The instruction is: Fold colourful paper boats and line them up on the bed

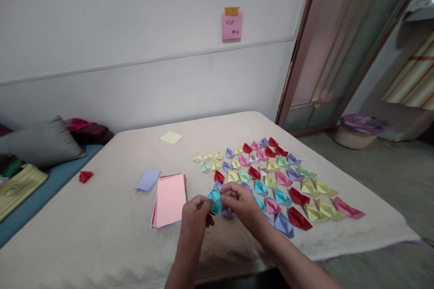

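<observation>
Between my two hands is a small piece of folded turquoise paper (214,202), held above the bed. My left hand (196,212) pinches its left side, thumb on the near face. On its right edge, the fingers of my right hand (239,198) are closed. Beyond and to the right of my hands stand many folded paper boats (283,197) in red, yellow, pink, green, blue and purple, set in loose rows. My right hand and forearm hide some of them. Left of my hands lies a stack of coloured paper (172,199) with a pink sheet on top.
Purple sheets (148,180) lie beside the stack, and a pale yellow sheet (171,137) is farther back. A crumpled-looking red paper piece (86,176) sits at far left. A grey pillow (40,142) is beyond the left edge. A bin (356,133) stands on the floor at right.
</observation>
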`<move>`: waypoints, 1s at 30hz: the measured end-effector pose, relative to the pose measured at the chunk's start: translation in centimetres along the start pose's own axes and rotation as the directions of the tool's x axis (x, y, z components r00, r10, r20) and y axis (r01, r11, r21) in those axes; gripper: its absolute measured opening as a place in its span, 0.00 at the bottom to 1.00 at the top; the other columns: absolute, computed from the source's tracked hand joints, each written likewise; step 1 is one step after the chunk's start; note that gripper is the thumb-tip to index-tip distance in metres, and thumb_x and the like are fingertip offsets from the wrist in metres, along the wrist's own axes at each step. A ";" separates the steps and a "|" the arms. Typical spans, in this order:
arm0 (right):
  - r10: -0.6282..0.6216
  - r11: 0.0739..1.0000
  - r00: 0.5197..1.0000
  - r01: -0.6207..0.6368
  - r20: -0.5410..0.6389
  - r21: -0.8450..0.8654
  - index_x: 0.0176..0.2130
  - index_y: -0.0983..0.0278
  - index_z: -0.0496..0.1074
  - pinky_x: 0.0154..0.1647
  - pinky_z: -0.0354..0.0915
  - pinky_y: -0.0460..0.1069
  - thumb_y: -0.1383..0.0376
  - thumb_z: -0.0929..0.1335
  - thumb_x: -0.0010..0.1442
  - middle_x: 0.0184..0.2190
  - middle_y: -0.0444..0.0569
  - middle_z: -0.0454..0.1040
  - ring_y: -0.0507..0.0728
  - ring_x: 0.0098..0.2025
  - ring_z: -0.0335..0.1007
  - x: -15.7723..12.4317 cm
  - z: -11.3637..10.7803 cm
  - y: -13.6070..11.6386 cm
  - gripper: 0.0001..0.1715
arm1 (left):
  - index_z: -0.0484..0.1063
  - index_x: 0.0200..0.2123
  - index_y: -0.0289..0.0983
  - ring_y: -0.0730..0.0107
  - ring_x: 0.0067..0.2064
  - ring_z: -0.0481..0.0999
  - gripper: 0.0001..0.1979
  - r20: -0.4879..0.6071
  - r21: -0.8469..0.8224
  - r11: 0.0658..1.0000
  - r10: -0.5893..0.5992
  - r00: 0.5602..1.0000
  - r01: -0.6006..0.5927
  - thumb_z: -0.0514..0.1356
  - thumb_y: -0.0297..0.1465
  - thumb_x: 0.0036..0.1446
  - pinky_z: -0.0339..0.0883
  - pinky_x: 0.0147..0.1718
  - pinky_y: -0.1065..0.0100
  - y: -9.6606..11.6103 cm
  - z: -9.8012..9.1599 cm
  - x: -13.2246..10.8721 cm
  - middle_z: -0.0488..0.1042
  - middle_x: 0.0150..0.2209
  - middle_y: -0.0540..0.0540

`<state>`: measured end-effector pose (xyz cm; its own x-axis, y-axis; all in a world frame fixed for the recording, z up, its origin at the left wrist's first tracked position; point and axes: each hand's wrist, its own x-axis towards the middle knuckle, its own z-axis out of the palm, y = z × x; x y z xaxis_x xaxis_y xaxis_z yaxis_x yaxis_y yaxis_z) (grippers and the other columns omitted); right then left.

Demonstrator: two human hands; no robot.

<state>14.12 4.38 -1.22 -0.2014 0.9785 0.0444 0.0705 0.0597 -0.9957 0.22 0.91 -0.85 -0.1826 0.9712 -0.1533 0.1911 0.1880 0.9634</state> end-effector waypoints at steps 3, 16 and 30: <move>-0.231 0.942 0.965 0.189 -0.128 -0.276 0.29 0.64 0.68 0.27 0.58 0.45 0.67 0.65 0.52 0.23 0.43 0.67 0.51 0.25 0.61 -0.9 0.2 -0.9 0.03 | 0.67 0.21 0.35 0.77 0.17 0.63 0.11 -0.062 -0.058 0.998 -0.004 0.998 0.000 0.55 0.35 0.51 0.54 0.17 0.75 0.0 -0.1 0.0 0.65 0.13 0.54; -0.565 0.449 0.825 0.288 -0.019 -0.846 0.23 0.63 0.64 0.27 0.47 0.48 0.68 0.64 0.54 0.24 0.44 0.67 0.52 0.26 0.61 -2.2 1.5 0.0 0.09 | 0.71 0.26 0.36 0.71 0.20 0.67 0.13 -0.037 0.155 0.986 0.073 0.997 -0.066 0.56 0.41 0.50 0.56 0.20 0.73 -0.2 1.2 -0.2 0.66 0.15 0.53; -0.482 0.439 0.873 0.171 -0.071 -0.882 0.26 0.63 0.66 0.24 0.47 0.47 0.70 0.63 0.56 0.25 0.44 0.69 0.52 0.27 0.64 -0.2 -0.7 1.0 0.08 | 0.72 0.31 0.34 0.67 0.23 0.70 0.28 -0.121 0.051 0.999 0.011 0.993 -0.004 0.59 0.54 0.39 0.61 0.21 0.69 -0.3 0.4 0.8 0.76 0.26 0.44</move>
<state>14.91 4.41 -2.21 -0.1405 0.8398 0.5244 0.8582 0.3674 -0.3585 0.38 1.69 -1.31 -0.2961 0.9482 -0.1153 0.2412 0.1910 0.9515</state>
